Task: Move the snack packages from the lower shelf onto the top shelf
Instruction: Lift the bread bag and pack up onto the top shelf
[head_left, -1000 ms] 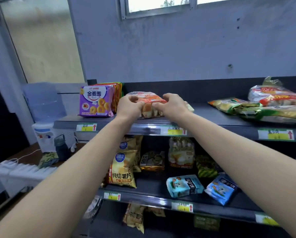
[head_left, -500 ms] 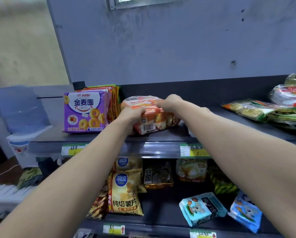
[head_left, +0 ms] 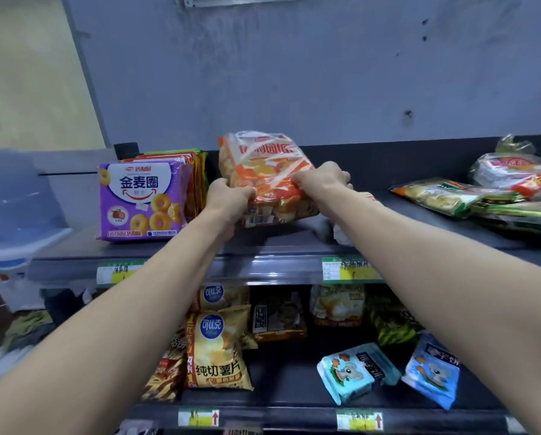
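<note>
An orange and white snack package [head_left: 264, 171] stands tilted upright on the top shelf [head_left: 281, 243], its lower edge on the shelf. My left hand [head_left: 228, 199] grips its lower left side and my right hand [head_left: 324, 180] grips its right side. To its left stand a purple ring-biscuit package [head_left: 142, 202] and a stack of packs behind it. On the lower shelf [head_left: 294, 394] sit yellow chip bags [head_left: 217, 350], a gold pack [head_left: 278, 318], a pale bag [head_left: 338, 306] and two blue packs [head_left: 357, 372].
Flat green and red snack bags [head_left: 482, 196] lie at the top shelf's right end. A water dispenser [head_left: 15, 215] stands left of the shelving. The grey wall [head_left: 294, 73] rises right behind the top shelf. Price labels [head_left: 347, 268] line the shelf edges.
The orange package has been tipped up from lying flat to standing on its edge, both hands still on it. The view has moved closer to the shelves.
</note>
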